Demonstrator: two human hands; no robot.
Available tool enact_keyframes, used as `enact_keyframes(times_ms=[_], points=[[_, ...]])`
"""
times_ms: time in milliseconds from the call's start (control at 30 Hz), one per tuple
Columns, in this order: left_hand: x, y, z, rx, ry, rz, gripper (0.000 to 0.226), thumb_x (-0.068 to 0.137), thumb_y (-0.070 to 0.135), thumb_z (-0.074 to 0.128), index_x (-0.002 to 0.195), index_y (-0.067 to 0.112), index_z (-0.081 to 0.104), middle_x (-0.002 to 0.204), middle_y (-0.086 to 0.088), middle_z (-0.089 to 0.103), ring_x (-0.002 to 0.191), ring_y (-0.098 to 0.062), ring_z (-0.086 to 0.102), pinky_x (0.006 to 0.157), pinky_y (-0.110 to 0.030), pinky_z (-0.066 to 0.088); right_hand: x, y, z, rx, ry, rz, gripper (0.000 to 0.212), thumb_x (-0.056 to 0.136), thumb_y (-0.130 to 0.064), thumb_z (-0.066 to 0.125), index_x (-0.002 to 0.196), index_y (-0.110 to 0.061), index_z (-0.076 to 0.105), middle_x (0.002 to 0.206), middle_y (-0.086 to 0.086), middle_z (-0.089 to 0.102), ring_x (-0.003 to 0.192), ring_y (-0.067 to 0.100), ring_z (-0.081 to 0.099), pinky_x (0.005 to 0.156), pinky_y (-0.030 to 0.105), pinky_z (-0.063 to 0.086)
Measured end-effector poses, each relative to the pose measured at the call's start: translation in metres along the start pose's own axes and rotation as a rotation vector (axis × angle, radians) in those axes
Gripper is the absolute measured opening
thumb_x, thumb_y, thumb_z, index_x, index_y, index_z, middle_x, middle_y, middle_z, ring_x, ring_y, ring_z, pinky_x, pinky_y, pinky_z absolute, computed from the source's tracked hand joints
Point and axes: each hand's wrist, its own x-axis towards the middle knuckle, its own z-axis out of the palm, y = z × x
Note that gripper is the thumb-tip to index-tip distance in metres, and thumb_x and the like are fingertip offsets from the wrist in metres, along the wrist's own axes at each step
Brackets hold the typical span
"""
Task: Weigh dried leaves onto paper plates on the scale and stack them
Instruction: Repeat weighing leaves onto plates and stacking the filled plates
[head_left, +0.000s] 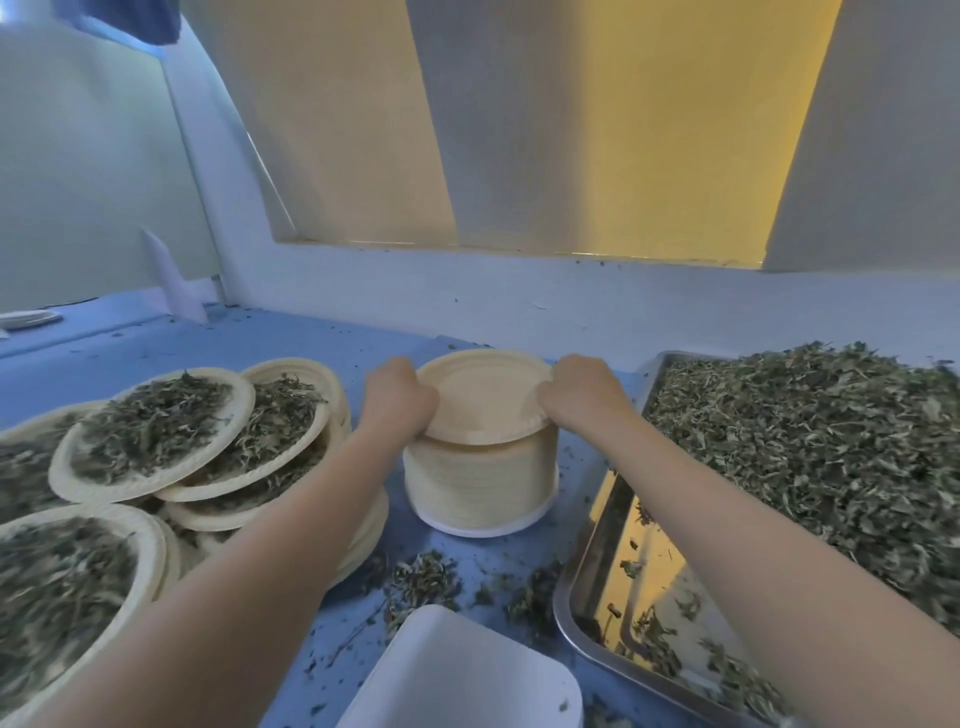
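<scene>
At the middle of the blue worktop (311, 353) stands a tall stack of empty paper plates (480, 480), resting on a white base. Both hands are on the topmost plate (485, 397), which sits slightly tilted above the rest of the stack. The left hand (400, 397) has its fingers curled round the plate's left rim, and the right hand (582, 395) grips the right rim in the same way, so the plate is held between them.

To the left, filled plates of dried leaves (156, 431) lie overlapping in leaning piles, with another filled plate (67, 597) at the near left edge. On the right a metal tray (592, 613) holds a large heap of loose dried leaves (810, 457), its near left part bare and shiny. Scattered leaf scraps (423, 577) lie on the worktop just near of the stack. A white rounded surface (457, 675), probably the scale's platform, shows at the near edge between the forearms. A pale wall with a window opening rises at the far side.
</scene>
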Motion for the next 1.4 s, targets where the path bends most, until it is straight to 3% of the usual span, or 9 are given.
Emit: enact_keyframes(times_ms=[167, 233, 300, 600, 700, 867, 1033, 1200, 1400], points=[[-0.018, 0.016, -0.029, -0.082, -0.007, 0.020, 0.016, 0.077, -0.007, 0.035, 0.066, 0.004, 0.040, 0.069, -0.012, 0.047, 0.053, -0.017, 0.031, 0.044, -0.025, 0.022, -0.020, -0.007, -0.023, 0.058, 0.058, -0.020, 0.025, 0.085, -0.003, 0.042, 0.060, -0.006, 0.040, 0.066, 0.011, 0.038, 0.052, 0.018, 0.026, 0.047, 0.027, 0.020], [-0.031, 0.020, -0.043, -0.077, 0.003, 0.040, 0.015, 0.076, -0.007, 0.035, 0.073, 0.003, 0.045, 0.071, -0.013, 0.049, 0.054, -0.018, 0.033, 0.045, -0.025, 0.023, -0.033, -0.010, -0.032, 0.121, 0.069, -0.019, 0.027, 0.085, -0.001, 0.042, 0.099, 0.014, 0.060, 0.100, 0.028, 0.061, 0.056, 0.020, 0.030, 0.050, 0.028, 0.024], [-0.049, 0.018, -0.054, -0.071, 0.024, 0.057, 0.017, 0.074, -0.008, 0.035, 0.068, 0.007, 0.040, 0.065, -0.009, 0.041, 0.055, -0.019, 0.029, 0.047, -0.026, 0.020, -0.047, -0.012, -0.037, 0.172, 0.065, -0.040, 0.046, 0.084, 0.000, 0.043, 0.128, 0.013, 0.045, 0.129, 0.030, 0.049, 0.061, 0.020, 0.032, 0.052, 0.031, 0.026], [-0.144, -0.042, -0.064, -0.203, 0.057, -0.025, 0.013, 0.079, -0.003, 0.050, 0.085, 0.008, 0.056, 0.081, -0.009, 0.053, 0.084, -0.025, 0.052, 0.071, -0.031, 0.040, -0.139, 0.000, -0.008, 0.031, 0.068, -0.154, 0.028, 0.082, -0.019, 0.062, 0.083, 0.008, 0.067, 0.064, 0.019, 0.055, 0.051, 0.024, 0.038, 0.039, 0.023, 0.028], [-0.171, -0.066, -0.055, -0.251, -0.025, -0.074, 0.016, 0.079, -0.003, 0.053, 0.077, 0.013, 0.051, 0.078, -0.009, 0.050, 0.080, -0.024, 0.049, 0.071, -0.034, 0.044, -0.166, 0.005, 0.007, -0.028, 0.031, -0.119, 0.030, 0.080, -0.022, 0.062, 0.093, 0.003, 0.070, 0.080, 0.020, 0.070, 0.080, 0.031, 0.065, 0.065, 0.032, 0.052], [-0.197, -0.084, -0.037, -0.338, -0.116, -0.102, 0.020, 0.079, -0.002, 0.051, 0.085, 0.018, 0.051, 0.091, -0.007, 0.053, 0.085, -0.026, 0.051, 0.076, -0.036, 0.047, -0.195, 0.016, 0.025, -0.206, -0.010, -0.059, 0.021, 0.077, -0.025, 0.055, 0.072, -0.008, 0.067, 0.065, 0.011, 0.062, 0.066, 0.029, 0.061, 0.050, 0.030, 0.037], [-0.205, -0.088, -0.026, -0.310, -0.206, -0.127, 0.046, 0.081, 0.004, 0.054, 0.126, 0.011, 0.046, 0.115, -0.007, 0.054, 0.107, -0.027, 0.052, 0.094, -0.043, 0.047, -0.196, 0.029, 0.037, -0.234, -0.018, -0.036, 0.034, 0.082, -0.034, 0.056, 0.100, -0.005, 0.060, 0.100, 0.014, 0.057, 0.084, 0.029, 0.058, 0.067, 0.034, 0.047], [-0.197, -0.094, -0.021, -0.413, -0.164, -0.142, 0.053, 0.082, 0.026, 0.062, 0.131, 0.016, 0.043, 0.100, 0.009, 0.054, 0.099, -0.017, 0.053, 0.087, -0.037, 0.048, -0.188, 0.030, 0.042, -0.121, 0.052, -0.069, 0.050, 0.086, -0.046, 0.055, 0.123, -0.012, 0.052, 0.118, 0.010, 0.054, 0.094, 0.023, 0.056, 0.077, 0.036, 0.049], [-0.188, -0.101, -0.017, -0.656, -0.075, -0.176, 0.035, 0.083, 0.029, 0.063, 0.116, 0.021, 0.059, 0.107, 0.004, 0.063, 0.096, -0.014, 0.058, 0.079, -0.030, 0.046, -0.179, 0.013, 0.049, -0.027, 0.059, -0.178, 0.036, 0.088, -0.047, 0.055, 0.112, -0.020, 0.058, 0.118, 0.006, 0.055, 0.106, 0.022, 0.053, 0.084, 0.036, 0.044]])
